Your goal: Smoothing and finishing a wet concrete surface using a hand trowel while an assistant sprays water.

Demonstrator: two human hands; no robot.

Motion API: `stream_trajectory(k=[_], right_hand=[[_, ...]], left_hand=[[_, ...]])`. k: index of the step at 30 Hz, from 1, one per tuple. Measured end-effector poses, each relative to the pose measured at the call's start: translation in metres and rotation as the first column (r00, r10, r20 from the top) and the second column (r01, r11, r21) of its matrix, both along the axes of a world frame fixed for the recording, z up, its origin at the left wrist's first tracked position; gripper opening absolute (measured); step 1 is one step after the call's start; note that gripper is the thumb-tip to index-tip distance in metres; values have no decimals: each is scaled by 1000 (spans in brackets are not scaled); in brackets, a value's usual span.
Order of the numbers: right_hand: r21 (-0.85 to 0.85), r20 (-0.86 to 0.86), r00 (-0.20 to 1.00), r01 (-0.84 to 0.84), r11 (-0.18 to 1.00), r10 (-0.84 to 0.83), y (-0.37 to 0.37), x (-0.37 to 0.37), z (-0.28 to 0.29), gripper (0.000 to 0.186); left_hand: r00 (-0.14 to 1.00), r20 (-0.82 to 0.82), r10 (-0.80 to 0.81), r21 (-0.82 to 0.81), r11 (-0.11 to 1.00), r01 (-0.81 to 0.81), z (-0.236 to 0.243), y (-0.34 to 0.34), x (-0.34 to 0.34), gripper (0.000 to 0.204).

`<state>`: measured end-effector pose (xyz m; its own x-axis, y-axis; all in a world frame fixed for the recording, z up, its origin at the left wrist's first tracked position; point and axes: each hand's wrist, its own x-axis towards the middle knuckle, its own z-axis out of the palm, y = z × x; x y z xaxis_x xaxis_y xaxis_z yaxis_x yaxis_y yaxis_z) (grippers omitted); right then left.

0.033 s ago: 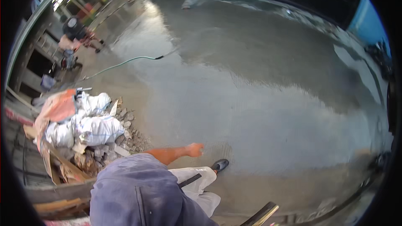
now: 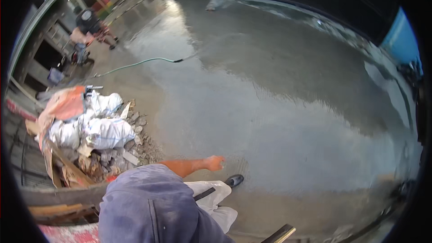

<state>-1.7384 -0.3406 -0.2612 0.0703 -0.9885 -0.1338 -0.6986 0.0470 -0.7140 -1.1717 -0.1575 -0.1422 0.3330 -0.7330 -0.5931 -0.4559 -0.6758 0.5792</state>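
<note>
Neither my left hand nor my right hand shows in the head view. Very close at the lower left is another person in a blue top (image 2: 153, 202), seen from above and behind. That person's bare arm (image 2: 189, 166) stretches to the right over the wet floor, and the hand (image 2: 215, 163) has its fingers curled; whether it holds anything cannot be made out. Pale trousers (image 2: 218, 204) with a dark stripe and a dark shoe (image 2: 234, 180) show below that arm. A straight black bar with a shiny gold-coloured face (image 2: 280, 234) pokes in from the bottom edge; what holds it is hidden.
Smooth wet grey concrete (image 2: 279, 121) covers the middle. Stuffed white sacks (image 2: 110, 132) and rubble (image 2: 139, 137) lie at the left. A green hose (image 2: 135, 65) crosses the surface beyond them. Another person (image 2: 92, 24) sits far left. A dark gate (image 2: 310, 0) stands at the back.
The view has shifted slightly. The nearby person's outstretched hand and arm sit a little further right in the picture, and the bar at the bottom shows less.
</note>
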Motion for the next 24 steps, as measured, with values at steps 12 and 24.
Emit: stream_trajectory(k=[12,24], right_hand=[[-144,132,772,-606,782,622,-365,265,120,50],[129,-298,588,-755,643,752,-483,492,219,54]], left_hand=[[604,229,763,-102,636,-765,75,44,40,43],[226,-13,974,408,212,-888,15,-21,-94,49]])
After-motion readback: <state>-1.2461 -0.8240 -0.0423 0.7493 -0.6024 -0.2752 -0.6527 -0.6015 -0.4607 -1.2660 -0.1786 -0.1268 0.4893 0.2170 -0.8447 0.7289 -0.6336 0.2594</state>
